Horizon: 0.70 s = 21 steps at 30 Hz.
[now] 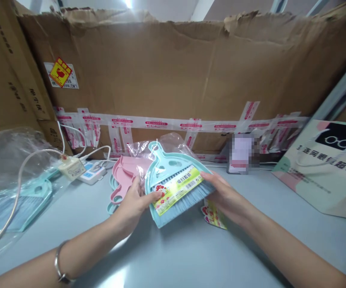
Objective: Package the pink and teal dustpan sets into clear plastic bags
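Note:
Between both hands, a mint-green dustpan and brush set (168, 160) is held tilted above the table. A yellow-green printed label (177, 188) runs across its blue-grey bristles (187, 198). My left hand (135, 204) grips the set's left edge, thumb on the label. At the right edge my right hand (221, 194) is closed on it, fingers near the label's end. Behind my left hand lies a pink dustpan (126, 174), partly hidden, with a mint-green edge beneath it. Under my right hand a loose printed card (213, 216) rests on the table.
Another mint-green dustpan set (35, 204) lies in clear plastic at left, crossed by a white cable (18, 192). A charger (72, 167) and power strip (92, 173) sit beside it. Behind stand a large cardboard box (161, 72) and a phone (239, 154); a paper bag (319, 180) is at right.

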Available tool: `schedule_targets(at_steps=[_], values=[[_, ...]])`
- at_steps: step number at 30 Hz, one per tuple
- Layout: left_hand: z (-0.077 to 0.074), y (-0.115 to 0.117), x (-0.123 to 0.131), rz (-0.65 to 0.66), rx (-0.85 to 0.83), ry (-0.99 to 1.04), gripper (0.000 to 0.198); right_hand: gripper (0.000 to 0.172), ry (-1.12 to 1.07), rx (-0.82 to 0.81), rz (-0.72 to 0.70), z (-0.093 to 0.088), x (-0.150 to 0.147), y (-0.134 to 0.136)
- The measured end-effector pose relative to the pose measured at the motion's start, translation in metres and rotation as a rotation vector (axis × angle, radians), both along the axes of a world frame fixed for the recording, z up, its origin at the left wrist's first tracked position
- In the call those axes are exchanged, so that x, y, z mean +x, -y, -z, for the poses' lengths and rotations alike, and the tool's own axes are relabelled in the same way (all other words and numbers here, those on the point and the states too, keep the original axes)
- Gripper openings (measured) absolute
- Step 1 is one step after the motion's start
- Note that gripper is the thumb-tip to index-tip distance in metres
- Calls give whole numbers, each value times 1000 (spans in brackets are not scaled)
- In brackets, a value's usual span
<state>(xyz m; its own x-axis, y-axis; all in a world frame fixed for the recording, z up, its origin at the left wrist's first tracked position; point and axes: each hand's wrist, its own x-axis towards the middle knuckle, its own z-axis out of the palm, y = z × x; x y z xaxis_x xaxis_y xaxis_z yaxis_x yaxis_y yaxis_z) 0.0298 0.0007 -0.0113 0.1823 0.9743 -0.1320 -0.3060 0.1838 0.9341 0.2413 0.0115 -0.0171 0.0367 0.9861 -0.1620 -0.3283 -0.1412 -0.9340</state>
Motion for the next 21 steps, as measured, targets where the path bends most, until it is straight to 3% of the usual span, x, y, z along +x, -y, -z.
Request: schedule_targets(at_steps=[3,6,11,16,18,21], values=[[-3,-2,-2,53,-9,-19,69,27,-15,-26,-209,-3,6,-2],[-3,-7,-5,69,-38,-52,64,29,19,-26,-221,1,1,-1],[3,-14,-10,-14,-103,-159,43,35,92,49,-79,13,-15,4],[-1,-15,-11,-20,-163,-191,42,37,124,32,21,18,-24,10],[-6,-14,-11,16,-148,-158,43,34,72,23,51,17,-25,11],[-10,-11,-12,171,-12,-52,39,32,-21,-1,128,17,-24,9]])
